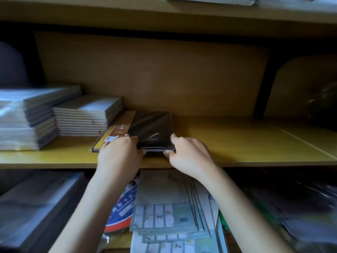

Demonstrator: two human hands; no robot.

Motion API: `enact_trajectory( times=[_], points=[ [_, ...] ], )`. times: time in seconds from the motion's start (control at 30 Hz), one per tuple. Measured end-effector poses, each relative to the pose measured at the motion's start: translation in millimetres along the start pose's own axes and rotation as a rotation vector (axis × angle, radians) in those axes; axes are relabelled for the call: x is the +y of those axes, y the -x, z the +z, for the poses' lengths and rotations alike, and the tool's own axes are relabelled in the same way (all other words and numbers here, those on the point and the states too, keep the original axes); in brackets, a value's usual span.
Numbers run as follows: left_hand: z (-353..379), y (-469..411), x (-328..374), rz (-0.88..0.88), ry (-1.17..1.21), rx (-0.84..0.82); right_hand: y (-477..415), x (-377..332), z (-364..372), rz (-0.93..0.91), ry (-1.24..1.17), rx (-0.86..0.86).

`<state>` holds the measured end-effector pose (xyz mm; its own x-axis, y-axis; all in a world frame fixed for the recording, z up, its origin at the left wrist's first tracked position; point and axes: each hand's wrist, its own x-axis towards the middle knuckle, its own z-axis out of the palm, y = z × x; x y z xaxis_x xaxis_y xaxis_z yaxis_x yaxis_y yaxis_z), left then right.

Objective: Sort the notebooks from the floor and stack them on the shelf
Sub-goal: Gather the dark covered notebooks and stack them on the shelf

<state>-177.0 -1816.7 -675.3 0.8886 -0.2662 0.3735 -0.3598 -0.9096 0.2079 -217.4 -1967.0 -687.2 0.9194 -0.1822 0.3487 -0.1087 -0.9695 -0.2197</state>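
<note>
Pinching near edge of black notebooks (152,131) with left hand (118,153) and right hand (189,155), placing them on shelf (237,141); next, likely sliding back level with pale stack (82,119).

The left hand (118,154) and right hand (188,155) reach forward side by side, backs up. Each grips a near corner of the dark notebook (151,127), fingers curled on top, thumbs at its near edge.
</note>
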Motion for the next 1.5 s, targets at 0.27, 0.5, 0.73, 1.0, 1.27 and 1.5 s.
enact_trajectory(
  times=[0.27, 0.5, 0.73, 1.0, 1.27, 1.5],
  points=[
    [32.6, -35.5, -3.0, 0.041, -0.096, -0.056, -19.9, 22.9, 13.5, 0.195, -0.369, 0.005],
    [39.8, -45.7, -0.1, 0.006, -0.097, -0.019, -22.4, 9.2, 22.5, 0.238, -0.075, 0.219],
    [39.1, -53.2, -19.9, 0.105, 0.091, 0.007, -27.9, 10.2, 25.8, 0.273, -0.071, 0.23],
    [39.0, -53.5, -18.8, 0.129, 0.039, -0.036, -20.1, 18.1, 29.5, 0.141, -0.097, 0.266],
    [43.0, -57.3, -15.0, 0.094, 0.054, 0.011, -26.9, 18.2, 31.9, 0.263, -0.141, 0.269],
    [50.6, -50.3, -16.2, 0.097, 0.137, 0.132, -19.7, 13.6, 28.7, 0.219, -0.115, 0.287]
  ],
)
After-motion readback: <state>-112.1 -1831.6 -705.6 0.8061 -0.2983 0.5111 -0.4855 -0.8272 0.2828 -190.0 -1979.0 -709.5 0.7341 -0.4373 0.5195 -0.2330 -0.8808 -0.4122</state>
